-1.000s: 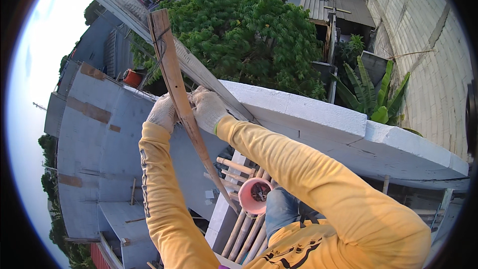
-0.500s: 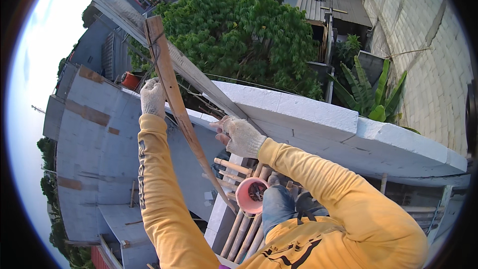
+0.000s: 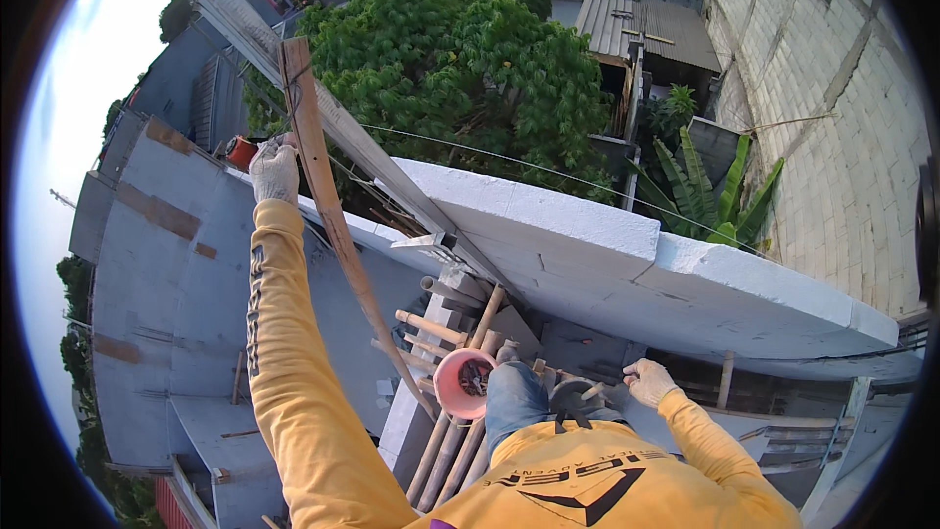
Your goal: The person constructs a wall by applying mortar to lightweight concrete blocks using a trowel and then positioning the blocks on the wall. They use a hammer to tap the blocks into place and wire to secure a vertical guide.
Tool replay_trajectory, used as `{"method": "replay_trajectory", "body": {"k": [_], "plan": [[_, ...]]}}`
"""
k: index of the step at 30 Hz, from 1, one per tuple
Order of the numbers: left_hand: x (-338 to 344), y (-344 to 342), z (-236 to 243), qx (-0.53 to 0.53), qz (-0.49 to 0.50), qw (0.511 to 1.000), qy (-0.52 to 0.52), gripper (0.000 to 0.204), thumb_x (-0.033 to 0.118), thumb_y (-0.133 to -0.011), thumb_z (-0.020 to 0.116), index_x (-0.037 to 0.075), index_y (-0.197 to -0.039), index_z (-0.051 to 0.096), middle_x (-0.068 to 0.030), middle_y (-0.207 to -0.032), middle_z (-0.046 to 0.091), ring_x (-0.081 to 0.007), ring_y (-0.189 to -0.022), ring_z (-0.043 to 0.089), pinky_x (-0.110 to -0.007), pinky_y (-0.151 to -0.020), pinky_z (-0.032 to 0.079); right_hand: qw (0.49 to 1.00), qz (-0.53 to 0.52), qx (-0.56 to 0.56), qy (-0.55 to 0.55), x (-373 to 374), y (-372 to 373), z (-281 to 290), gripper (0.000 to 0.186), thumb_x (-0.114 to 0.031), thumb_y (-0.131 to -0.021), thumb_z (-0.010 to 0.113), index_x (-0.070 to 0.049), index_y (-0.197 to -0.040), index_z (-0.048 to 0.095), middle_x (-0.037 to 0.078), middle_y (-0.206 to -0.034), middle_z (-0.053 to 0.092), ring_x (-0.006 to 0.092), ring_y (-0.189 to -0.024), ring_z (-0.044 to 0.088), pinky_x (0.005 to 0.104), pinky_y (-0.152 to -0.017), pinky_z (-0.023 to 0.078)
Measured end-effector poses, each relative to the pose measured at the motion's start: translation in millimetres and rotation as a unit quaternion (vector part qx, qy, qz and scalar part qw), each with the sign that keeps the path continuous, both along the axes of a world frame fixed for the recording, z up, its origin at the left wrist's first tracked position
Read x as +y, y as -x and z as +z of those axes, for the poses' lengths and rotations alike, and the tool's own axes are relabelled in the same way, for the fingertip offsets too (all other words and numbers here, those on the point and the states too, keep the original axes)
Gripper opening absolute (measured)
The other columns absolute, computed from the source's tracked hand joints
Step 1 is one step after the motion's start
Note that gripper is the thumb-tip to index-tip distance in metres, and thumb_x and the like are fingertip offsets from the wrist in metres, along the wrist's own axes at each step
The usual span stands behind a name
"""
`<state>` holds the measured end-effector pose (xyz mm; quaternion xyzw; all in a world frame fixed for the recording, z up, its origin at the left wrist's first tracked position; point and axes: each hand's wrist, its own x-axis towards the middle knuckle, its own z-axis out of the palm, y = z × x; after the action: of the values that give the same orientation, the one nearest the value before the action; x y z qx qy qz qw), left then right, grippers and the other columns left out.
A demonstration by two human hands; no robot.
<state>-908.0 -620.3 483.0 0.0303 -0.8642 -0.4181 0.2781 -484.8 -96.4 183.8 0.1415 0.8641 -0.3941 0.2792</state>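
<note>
My left hand (image 3: 274, 172), in a pale knitted glove, is raised and closed beside an upright wooden board (image 3: 319, 152). What its fingers grip there is hidden. Behind that board a long grey beam (image 3: 357, 132) slants down to the white block wall (image 3: 529, 211). My right hand (image 3: 650, 383), gloved too, hovers low at my right side with curled fingers; I cannot make out anything in them. Close to it, at my waist, a short wooden handle (image 3: 592, 391) sticks out of a dark round holder (image 3: 568, 398). A thin string (image 3: 490, 154) stretches above the wall.
A pink bucket (image 3: 452, 387) with dark pieces inside stands on wooden poles (image 3: 456, 456) by my leg. A metal bracket (image 3: 428, 246) sits near the beam's foot. Beyond the wall are a leafy tree (image 3: 460, 69) and a drop; a tall block wall (image 3: 822, 108) rises at right.
My right hand has left the beam's lower part and dropped back to my right side, uncovering the metal bracket. My left hand stays by the board. The view has shifted slightly.
</note>
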Motion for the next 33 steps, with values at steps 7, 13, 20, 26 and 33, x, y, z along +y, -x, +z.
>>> {"method": "replay_trajectory", "body": {"k": [7, 13, 20, 26, 33], "plan": [[14.0, -18.4, 12.2, -0.014, 0.060, 0.996, 0.062, 0.026, 0.025, -0.090, 0.064, 0.004, -0.101, 0.075, -0.0085, -0.083, 0.071, -0.0176, -0.080, 0.064, -0.030, -0.077, 0.048, 0.993, -0.107, 0.036, -0.015, 36.4, -36.9, -13.7, 0.021, -0.003, -0.082, 0.060, 0.003, -0.102, 0.066, 0.016, -0.089, 0.073, 0.0242, -0.084, 0.071, 0.0338, -0.080, 0.055], [7.3, -44.6, -3.8, -0.030, 0.065, 0.997, 0.012, 0.026, 0.026, -0.091, 0.066, 0.004, -0.101, 0.075, -0.0055, -0.085, 0.071, -0.0124, -0.079, 0.062, -0.028, -0.076, 0.047, 0.993, -0.086, 0.075, 0.004, 26.2, -10.2, 25.7, 0.023, -0.003, -0.086, 0.063, 0.004, -0.107, 0.065, 0.016, -0.094, 0.071, 0.0228, -0.082, 0.068, 0.0341, -0.077, 0.052], [8.7, -93.3, -19.7, -0.028, -0.014, 0.999, -0.033, 0.027, 0.027, -0.094, 0.062, 0.003, -0.101, 0.071, -0.0030, -0.088, 0.066, -0.0112, -0.081, 0.056, -0.028, -0.077, 0.045, 0.964, 0.045, 0.259, 0.045, -46.7, 124.9, 120.6, 0.024, -0.015, -0.089, 0.063, -0.003, -0.110, 0.068, 0.016, -0.092, 0.068, 0.0267, -0.083, 0.065, 0.0361, -0.077, 0.051], [8.2, -98.5, -42.5, -0.016, -0.070, 0.991, -0.116, 0.026, 0.021, -0.094, 0.057, 0.000, -0.097, 0.071, 0.0002, -0.078, 0.054, -0.0116, -0.076, 0.047, -0.028, -0.073, 0.040, 0.900, 0.130, 0.387, 0.153, -160.9, 236.7, 196.9, 0.026, -0.017, -0.092, 0.062, -0.002, -0.112, 0.067, 0.017, -0.098, 0.067, 0.0268, -0.088, 0.065, 0.0361, -0.080, 0.051], [1.9, -91.9, -71.0, -0.059, -0.201, 0.946, -0.247, 0.067, 0.055, -0.101, 0.041, -0.004, -0.100, 0.072, -0.0013, -0.081, 0.058, -0.0138, -0.081, 0.048, -0.030, -0.083, 0.038, 0.893, 0.117, 0.375, 0.218, -268.5, 309.6, 251.5, 0.029, -0.020, -0.093, 0.060, -0.002, -0.114, 0.067, 0.018, -0.100, 0.070, 0.0286, -0.093, 0.067, 0.0361, -0.086, 0.050]]}}
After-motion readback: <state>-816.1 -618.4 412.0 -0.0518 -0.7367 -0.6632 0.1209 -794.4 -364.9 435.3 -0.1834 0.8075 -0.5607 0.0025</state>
